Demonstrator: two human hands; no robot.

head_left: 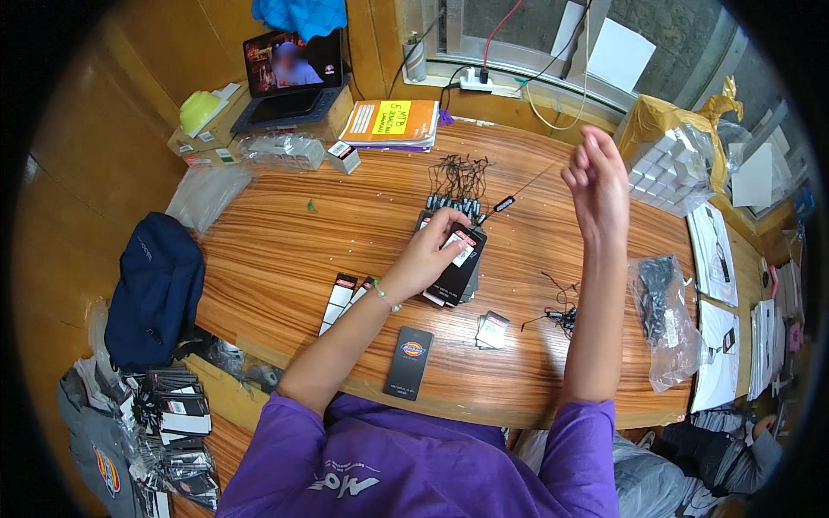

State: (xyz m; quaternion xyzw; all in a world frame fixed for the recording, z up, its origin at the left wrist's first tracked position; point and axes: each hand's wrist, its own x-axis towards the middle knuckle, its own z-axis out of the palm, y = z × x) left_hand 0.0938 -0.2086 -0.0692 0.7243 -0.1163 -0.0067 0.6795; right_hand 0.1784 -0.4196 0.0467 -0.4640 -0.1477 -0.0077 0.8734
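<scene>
My left hand (423, 261) is closed on a black hang tag (464, 253) with a white sticker, above a stack of similar tags in the middle of the table. From the tag's top a thin black string (537, 179) with a small black plastic seal (503, 205) runs taut up to the right. My right hand (598, 186), raised, has its fingers curled and pinched at the string's far end. Behind the stack lie several tag strings (458, 180) in a tangle. A black tag (408, 363) lies flat near the front edge.
Small cards (493, 331), loose strings (561, 318) and a plastic bag of strings (661, 315) lie to the right. White-labelled tags (340, 300) lie left. At the back are a laptop (294, 69), an orange folder (393, 121) and a box of white packets (669, 168).
</scene>
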